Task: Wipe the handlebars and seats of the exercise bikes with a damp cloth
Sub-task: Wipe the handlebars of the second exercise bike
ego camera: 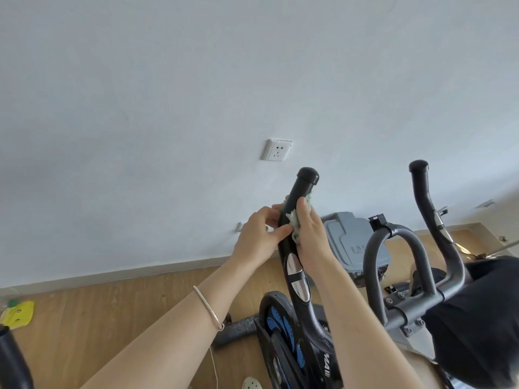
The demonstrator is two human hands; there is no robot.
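I'm on the handlebar step. The near handlebar (299, 192) stands up black in the middle of my view, so I place everything else from it.

L hand (258, 234) grips it from its left side, fingers (276, 207) curled onto the bar and thumb across the front. R hand (307, 228) sits on its right side and holds the cloth (292, 220) bunched vs. the bar, thumb pressed on top. Its other fingers go round the back, mostly hidden. So both hands are closed tight, one on the bar, one on the cloth. The cloth is pale green-white and touches the bar just below the round end cap.

I think we're early in the job. The far handlebar (421, 192), well to the right, is not touched, and no seat is in view. Nxt move, my guess: rub the cloth up over the cap, then down to the silver pads (296, 279), w/ L hand stopping the bar from swinging.

Writing: white letters "MA III" on the bike frame (327, 360) far below the bar, maybe cut off. The grey box (354, 234) just right of the bar shows "生活", then the rest is hidden. The small print under it is too tiny to read.
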